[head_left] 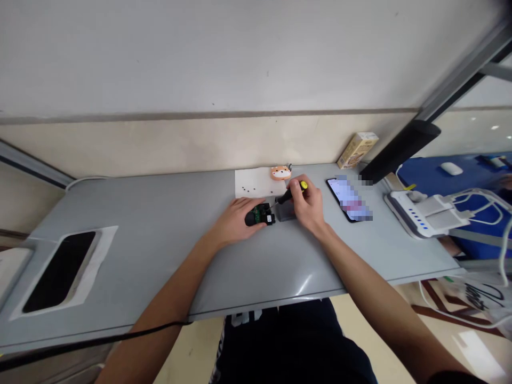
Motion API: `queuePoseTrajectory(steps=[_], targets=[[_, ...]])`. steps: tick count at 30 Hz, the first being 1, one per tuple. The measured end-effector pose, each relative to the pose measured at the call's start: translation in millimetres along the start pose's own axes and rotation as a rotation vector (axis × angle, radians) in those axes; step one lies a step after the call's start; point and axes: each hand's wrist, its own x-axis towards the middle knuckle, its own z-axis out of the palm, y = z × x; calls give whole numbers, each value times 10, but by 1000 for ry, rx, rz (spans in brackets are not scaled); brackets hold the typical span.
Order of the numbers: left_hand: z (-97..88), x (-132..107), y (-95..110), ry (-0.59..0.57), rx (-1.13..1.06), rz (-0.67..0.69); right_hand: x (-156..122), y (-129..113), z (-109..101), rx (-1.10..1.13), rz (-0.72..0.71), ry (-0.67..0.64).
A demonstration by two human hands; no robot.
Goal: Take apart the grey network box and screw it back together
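Note:
On the grey desk, my left hand [236, 221] is closed around a small black device with a bare green circuit board [258, 214], its fingers along the far side and thumb along the near side. My right hand [309, 205] grips a black screwdriver with a yellow cap [285, 197]; its shaft points left and down at the device. A dark grey box-like piece [285, 211] lies beside the device, partly behind my right hand. Beyond them, several tiny dark screws [248, 189] are scattered on a white sheet of paper [256, 178].
An orange animal-faced case [281, 172] rests on the paper's right end. A lit phone [348, 200] lies right of my hand. Further right are a power strip [416, 216] with cables, a carton [357, 150] and a black cylinder [400, 152]. A black slab [60, 272] lies at left.

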Motion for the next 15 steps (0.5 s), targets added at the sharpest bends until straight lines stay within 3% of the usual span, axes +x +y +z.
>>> queuePoseTrajectory(steps=[8, 15], targets=[[13, 2, -10, 14, 8, 14, -22, -40, -1, 21, 32, -7], [20, 5, -14, 32, 2, 30, -30, -36, 0, -49, -26, -38]])
